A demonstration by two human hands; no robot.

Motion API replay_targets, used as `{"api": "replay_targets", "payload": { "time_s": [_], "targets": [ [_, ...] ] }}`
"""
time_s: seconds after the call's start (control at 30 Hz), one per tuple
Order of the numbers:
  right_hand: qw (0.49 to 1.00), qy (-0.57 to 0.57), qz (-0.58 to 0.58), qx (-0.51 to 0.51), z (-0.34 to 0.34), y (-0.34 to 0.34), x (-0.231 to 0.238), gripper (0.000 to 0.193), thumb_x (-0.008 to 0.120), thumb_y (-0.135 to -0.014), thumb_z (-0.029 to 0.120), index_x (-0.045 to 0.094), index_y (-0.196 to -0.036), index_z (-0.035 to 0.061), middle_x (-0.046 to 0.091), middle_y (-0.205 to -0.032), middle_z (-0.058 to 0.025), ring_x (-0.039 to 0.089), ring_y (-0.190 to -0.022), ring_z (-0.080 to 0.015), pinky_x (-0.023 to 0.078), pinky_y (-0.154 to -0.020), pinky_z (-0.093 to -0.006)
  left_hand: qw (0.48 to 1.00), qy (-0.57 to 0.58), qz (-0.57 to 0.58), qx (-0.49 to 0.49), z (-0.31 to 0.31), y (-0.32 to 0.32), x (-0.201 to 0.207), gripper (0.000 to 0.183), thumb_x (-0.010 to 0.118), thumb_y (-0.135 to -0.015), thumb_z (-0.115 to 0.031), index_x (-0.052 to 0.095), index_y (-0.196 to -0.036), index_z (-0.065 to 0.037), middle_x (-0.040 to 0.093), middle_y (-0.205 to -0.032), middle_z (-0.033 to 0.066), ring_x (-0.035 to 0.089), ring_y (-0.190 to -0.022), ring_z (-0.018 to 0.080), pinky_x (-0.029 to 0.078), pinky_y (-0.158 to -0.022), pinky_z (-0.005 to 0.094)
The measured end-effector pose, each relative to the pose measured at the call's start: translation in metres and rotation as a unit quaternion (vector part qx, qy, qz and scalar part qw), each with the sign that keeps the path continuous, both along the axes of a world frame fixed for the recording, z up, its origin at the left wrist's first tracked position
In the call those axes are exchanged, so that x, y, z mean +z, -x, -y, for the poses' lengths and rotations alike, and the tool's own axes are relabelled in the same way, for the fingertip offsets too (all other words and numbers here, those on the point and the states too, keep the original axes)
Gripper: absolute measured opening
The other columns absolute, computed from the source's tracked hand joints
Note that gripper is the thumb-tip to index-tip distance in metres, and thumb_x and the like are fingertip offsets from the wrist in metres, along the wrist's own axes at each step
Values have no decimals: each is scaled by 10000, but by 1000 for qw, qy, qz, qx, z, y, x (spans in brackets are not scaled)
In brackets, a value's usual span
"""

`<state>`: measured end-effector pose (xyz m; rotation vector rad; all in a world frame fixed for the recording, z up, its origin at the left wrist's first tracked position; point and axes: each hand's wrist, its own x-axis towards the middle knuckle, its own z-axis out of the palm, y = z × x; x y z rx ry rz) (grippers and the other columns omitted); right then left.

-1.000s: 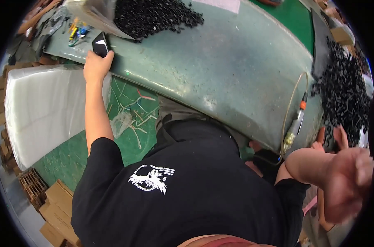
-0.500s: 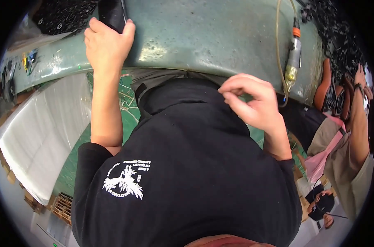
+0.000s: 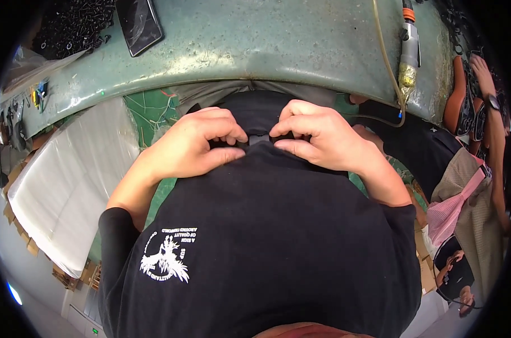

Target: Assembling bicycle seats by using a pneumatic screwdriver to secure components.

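Note:
In front of my waist, both hands pinch the black T-shirt (image 3: 255, 225) that I wear. My left hand (image 3: 196, 141) is closed, with fingers and thumb gripping a fold of the cloth. A short way to its right, my right hand (image 3: 323, 138) is closed on the shirt in the same way, palm side inward. Between the two hands a small greyish patch shows at the cloth's edge. A dark smartphone (image 3: 139, 25) lies on the green work table (image 3: 255, 50), untouched, beyond my left hand.
An air screwdriver (image 3: 408, 56) with a hose lies at the table's right. Small black parts (image 3: 78, 25) are heaped at the far left, with a foam-wrapped stack (image 3: 69, 186) below. On the right, a co-worker's arm (image 3: 494, 124) reaches near brown saddles (image 3: 455, 96).
My left hand has let go of the smartphone and come back to my waist. My right hand has moved left and inward. Both now grip the T-shirt.

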<state>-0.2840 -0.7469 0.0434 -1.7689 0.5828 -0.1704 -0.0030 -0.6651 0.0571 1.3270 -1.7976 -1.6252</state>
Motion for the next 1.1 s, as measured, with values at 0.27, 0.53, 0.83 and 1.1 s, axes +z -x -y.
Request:
{"api": "replay_targets", "payload": {
  "time_s": [0.27, 0.53, 0.83, 1.1],
  "targets": [
    [993, 48, -66, 86, 2, -21, 7, 415, 889, -830, 174, 715, -1177, 28, 575, -988, -60, 571, -779, -206, 512, -695, -356, 999, -14, 50, -3, -4, 4, -1, 408, 896, -748, -121, 707, -1090, -4, 616, -1024, 77, 606, -892, 216, 536, -805, 352],
    [994, -97, -30, 28, 6, -35, -6, 260, 860, -765, 56, 713, -977, 29, 594, -956, -29, 533, -807, -141, 472, -717, -306, 999, -2, -40, 31, -1, 8, -17, 337, 853, -781, -145, 717, -1066, -26, 629, -973, 68, 620, -884, 189, 531, -785, 337],
    [991, -102, -80, 39, 27, -38, 14, 210, 860, -820, 85, 742, -978, 11, 612, -900, -33, 583, -757, -113, 521, -690, -279, 987, -47, 13, 153, -37, -10, -11, 285, 806, -957, -275, 695, -1077, -41, 597, -934, 38, 590, -809, 130, 513, -725, 298],
    [946, -294, 75, -115, 5, 1, 16, 248, 756, -885, -102, 695, -1119, -44, 585, -1175, -65, 601, -962, -112, 527, -839, -263, 838, -115, 86, 527, -188, -54, -136, 147, 764, -940, -133, 706, -1003, -14, 670, -869, 54, 612, -747, 120, 518, -711, 281]
  ]
}}
